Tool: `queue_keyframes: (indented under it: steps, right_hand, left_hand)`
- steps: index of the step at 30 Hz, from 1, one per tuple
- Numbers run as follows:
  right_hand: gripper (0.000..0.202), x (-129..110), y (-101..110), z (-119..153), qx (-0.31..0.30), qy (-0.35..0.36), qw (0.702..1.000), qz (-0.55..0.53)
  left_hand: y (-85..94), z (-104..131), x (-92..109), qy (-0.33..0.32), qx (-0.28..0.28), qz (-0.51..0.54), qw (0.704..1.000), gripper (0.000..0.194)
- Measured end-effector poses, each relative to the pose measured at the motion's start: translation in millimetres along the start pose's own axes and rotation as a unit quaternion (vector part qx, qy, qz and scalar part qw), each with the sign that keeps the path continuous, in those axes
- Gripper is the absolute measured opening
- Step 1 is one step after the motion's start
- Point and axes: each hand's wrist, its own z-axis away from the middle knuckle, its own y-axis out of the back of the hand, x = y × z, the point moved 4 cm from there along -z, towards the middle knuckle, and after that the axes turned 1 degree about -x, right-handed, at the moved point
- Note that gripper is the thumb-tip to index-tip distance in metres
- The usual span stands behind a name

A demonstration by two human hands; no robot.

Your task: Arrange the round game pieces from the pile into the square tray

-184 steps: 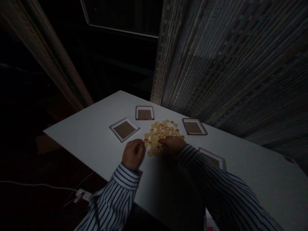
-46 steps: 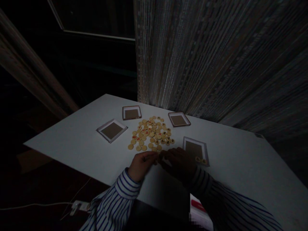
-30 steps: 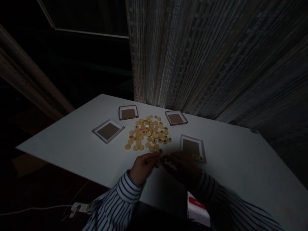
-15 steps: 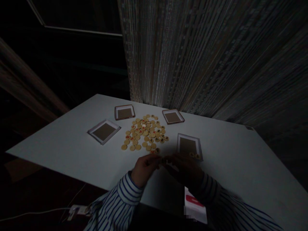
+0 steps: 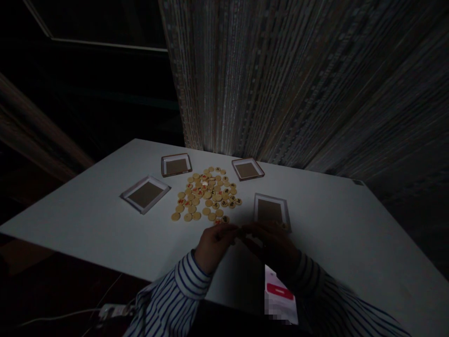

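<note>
Above the table's near side, my left hand (image 5: 213, 245) and my right hand (image 5: 273, 243) meet at their fingertips. Both are closed in a pinch, apparently around a Chinese chess piece (image 5: 239, 232); shadow hides most of it. Just beyond my fingers, round wooden Chinese chess pieces (image 5: 207, 195) spread in a loose heap, some showing red or dark characters, others blank side up. One red-marked piece (image 5: 218, 222) and one dark-marked piece (image 5: 225, 219) lie closest to my left hand. The right-hand shallow tray (image 5: 257, 213) is partly behind my right hand, with a piece (image 5: 285, 226) at its near corner.
Other shallow trays stand at left (image 5: 123, 194), back left (image 5: 163, 168) and back right (image 5: 261, 175) on the white table (image 5: 94, 224). A lit phone screen (image 5: 280, 291) shows below my right wrist. A power strip (image 5: 114, 310) with cables lies lower left. A string curtain (image 5: 224, 84) hangs behind.
The view has shifted slightly, so the table and its contents sit a little farther left. My hands remain together at the fingertips; the piece between them shows less clearly.
</note>
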Motion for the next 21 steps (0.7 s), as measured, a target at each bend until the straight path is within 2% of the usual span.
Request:
queue_keyframes:
  steps: [9,21]
  right_hand:
    - [0.022,7,9,5,0.033,0.001,0.999,-0.028]
    - [0.021,18,19,9,0.051,-0.007,0.997,-0.053]
  left_hand:
    - [-10.4,-6,4,-0.005,-0.012,-0.022,1.000,0.023]
    - [-23.3,-12,12,-0.021,-0.020,-0.041,0.999,0.025]
